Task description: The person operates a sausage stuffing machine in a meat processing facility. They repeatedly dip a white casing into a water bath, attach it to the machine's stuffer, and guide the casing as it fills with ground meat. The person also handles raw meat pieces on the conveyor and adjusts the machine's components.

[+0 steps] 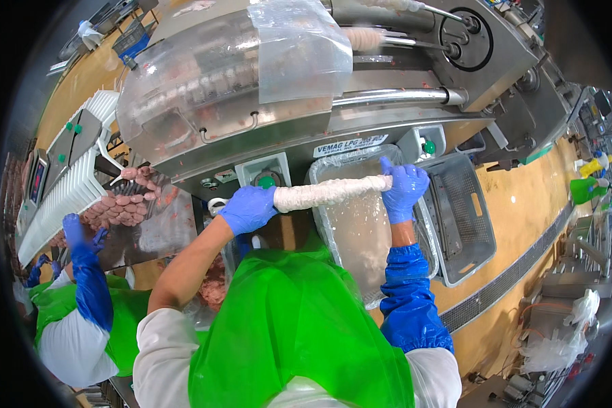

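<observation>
A whitish, wrinkled stick of gathered sausage casing (330,194) stretches level between my two blue-gloved hands. My left hand (249,209) is closed round its left end. At the other end, my right hand (406,192) grips it with the thumb raised. Below the casing stands a plastic-lined tub (321,228) of cloudy liquid, with pale matter near its bottom end. Just beyond my hands is the steel front of a sausage-filling machine (279,115). Its metal horn carries another gathered casing (364,39), partly behind a clear plastic sheet (299,47).
A grey perforated crate (466,217) stands right of the tub. To the left, linked sausages (119,209) lie on a steel table (160,228) beside a rack of white hooks (61,204). A co-worker in a green apron (115,299) works there. A floor drain (510,279) runs at right.
</observation>
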Tool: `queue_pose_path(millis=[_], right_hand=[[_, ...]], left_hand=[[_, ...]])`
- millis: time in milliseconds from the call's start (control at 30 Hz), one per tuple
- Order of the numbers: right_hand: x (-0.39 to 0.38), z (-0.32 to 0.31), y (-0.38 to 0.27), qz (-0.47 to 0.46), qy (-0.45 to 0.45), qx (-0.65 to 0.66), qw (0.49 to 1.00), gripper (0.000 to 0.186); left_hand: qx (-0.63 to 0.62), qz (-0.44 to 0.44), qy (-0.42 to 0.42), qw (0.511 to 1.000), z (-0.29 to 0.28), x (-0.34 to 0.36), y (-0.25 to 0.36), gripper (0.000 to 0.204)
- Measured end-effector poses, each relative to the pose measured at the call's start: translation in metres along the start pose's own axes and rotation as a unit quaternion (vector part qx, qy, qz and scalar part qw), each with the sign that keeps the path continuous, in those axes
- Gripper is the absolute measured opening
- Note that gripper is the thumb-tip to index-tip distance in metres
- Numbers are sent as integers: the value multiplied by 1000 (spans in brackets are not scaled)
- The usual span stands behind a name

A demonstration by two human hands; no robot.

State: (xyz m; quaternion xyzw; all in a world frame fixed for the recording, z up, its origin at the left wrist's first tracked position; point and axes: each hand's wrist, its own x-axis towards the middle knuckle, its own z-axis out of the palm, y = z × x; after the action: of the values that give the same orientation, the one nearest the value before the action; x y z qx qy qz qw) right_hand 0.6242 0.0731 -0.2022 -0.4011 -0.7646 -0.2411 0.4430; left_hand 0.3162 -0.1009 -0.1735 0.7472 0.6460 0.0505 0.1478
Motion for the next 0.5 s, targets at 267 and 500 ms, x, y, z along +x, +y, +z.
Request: queue_pose_path(millis=[267,500], right_hand=[[-12,18,32,27,18,-46,998,40],[11,6,25,13,47,-49,998,39]], left_hand=[[-1,-19,-34,999,-24,-10,-19,34],[-71,12,-3,997,-26,-18,-23,42]])
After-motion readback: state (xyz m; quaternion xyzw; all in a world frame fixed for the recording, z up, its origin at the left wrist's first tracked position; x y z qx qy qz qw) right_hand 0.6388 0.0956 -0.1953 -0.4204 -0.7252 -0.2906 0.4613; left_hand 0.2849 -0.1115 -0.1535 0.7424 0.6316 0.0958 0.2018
